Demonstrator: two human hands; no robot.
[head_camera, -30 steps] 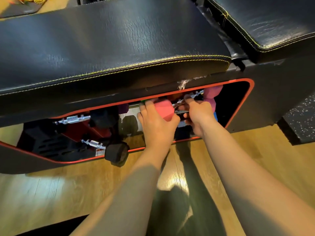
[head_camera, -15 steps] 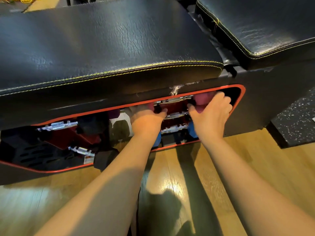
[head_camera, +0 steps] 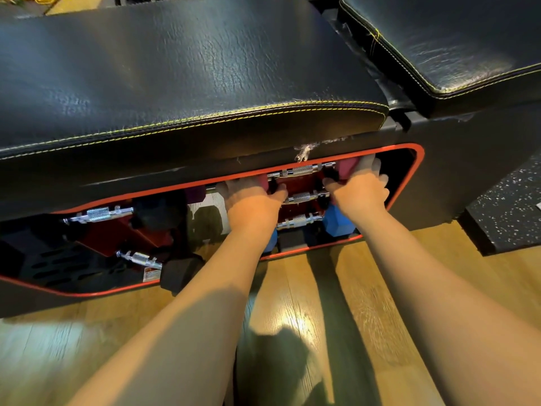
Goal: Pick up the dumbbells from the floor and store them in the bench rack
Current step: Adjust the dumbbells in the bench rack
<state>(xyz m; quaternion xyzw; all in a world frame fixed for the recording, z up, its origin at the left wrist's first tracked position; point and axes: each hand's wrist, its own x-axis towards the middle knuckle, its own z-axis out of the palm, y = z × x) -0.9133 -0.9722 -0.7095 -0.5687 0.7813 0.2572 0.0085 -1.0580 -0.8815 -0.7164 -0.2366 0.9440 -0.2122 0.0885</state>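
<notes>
While the pink dumbbell (head_camera: 304, 170) sits in the top slot of the bench rack (head_camera: 409, 183), the left hand (head_camera: 253, 205) grasps its left head and the right hand (head_camera: 360, 190) its right head, above the blue dumbbell (head_camera: 336, 222).

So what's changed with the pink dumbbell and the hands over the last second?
The pink dumbbell went from in front of the opening up into the top slot of the rack. The left hand and right hand shifted from gripping it together to one on each end, pressing it in. The blue dumbbell and the black dumbbell stayed put.
</notes>
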